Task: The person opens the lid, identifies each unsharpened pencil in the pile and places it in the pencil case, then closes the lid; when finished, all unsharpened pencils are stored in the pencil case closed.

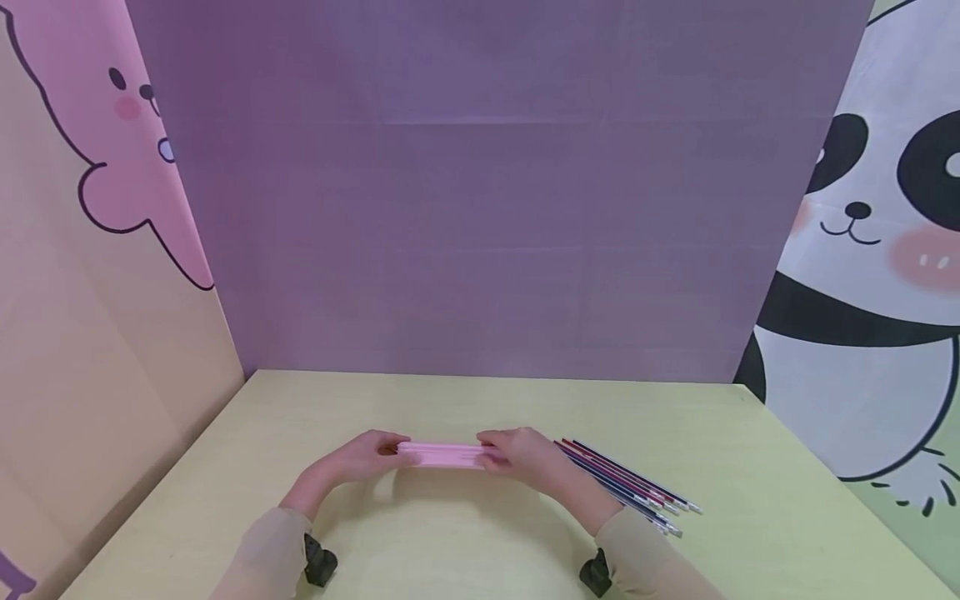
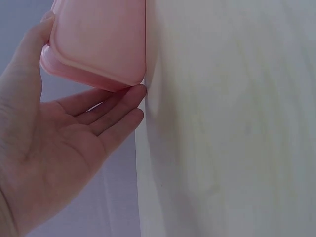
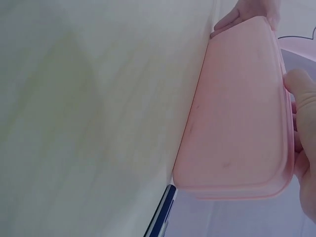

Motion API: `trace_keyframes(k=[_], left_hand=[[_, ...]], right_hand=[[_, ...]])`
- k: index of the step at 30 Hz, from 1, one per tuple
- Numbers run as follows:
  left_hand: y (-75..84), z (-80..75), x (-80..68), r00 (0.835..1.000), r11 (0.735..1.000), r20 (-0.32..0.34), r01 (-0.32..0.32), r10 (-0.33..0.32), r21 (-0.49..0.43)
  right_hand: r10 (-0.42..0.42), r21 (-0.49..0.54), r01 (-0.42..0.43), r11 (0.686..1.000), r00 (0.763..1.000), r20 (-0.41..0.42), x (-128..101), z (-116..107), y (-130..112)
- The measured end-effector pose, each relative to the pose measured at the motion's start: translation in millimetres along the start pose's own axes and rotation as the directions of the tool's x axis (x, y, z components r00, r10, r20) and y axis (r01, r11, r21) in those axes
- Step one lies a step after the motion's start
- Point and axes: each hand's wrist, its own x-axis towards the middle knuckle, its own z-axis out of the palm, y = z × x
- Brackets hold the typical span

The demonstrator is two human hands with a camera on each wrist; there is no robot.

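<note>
A flat pink case [image 1: 442,454] lies lengthwise on the pale yellow-green table [image 1: 450,550]. My left hand [image 1: 367,457] grips its left end: in the left wrist view the thumb lies on the case [image 2: 98,39] and the fingers [image 2: 118,106] reach under its corner at the table. My right hand [image 1: 525,454] holds the right end. In the right wrist view its thumb [image 3: 301,89] presses the case's [image 3: 237,113] edge, and the left hand's fingertips [image 3: 247,12] show at the far end. The case looks closed.
A bundle of several thin pens [image 1: 630,487] lies just right of my right hand, its end visible [image 3: 160,217] under the case's corner. A purple backdrop [image 1: 480,208] stands behind the table, with a pink bear panel [image 1: 97,208] to the left and a panda panel [image 1: 870,250] to the right.
</note>
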Motion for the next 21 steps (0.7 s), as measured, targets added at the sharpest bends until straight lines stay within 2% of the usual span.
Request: trace_keyframes(k=[3,5,9,14,18,21], left_hand=[[0.3,-0.4,1.0,1.0,1.0,0.005,-0.009,0.008,0.013],[1.1,-0.9,1.4,1.0,1.0,0.01,-0.014,0.014,0.014],[1.4,-2.3,1.2,0.999,0.999,0.014,-0.03,0.029,0.023],[0.9,-2.7,-0.2,0.999,0.998,0.016,-0.053,0.052,0.029],[2.2,-1.4,-2.3,0.999,0.999,0.011,-0.044,0.043,0.015],[3.3,0.7,-3.7,1.0,1.0,0.009,-0.02,0.02,0.0]], right_hand=[[-0.022,-0.046,0.021,0.999,1.0,-0.021,1,-1,-1],[0.005,-0.031,-0.005,1.0,1.0,0.008,1,-2,-1],[0.102,0.067,-0.108,0.992,0.991,0.085,-1,-2,1],[0.2,0.216,-0.224,0.95,0.971,0.129,-4,-1,6],[0.206,0.32,-0.225,0.92,0.974,0.091,-8,0,11],[0.203,0.346,-0.215,0.913,0.977,0.071,-13,-1,13]])
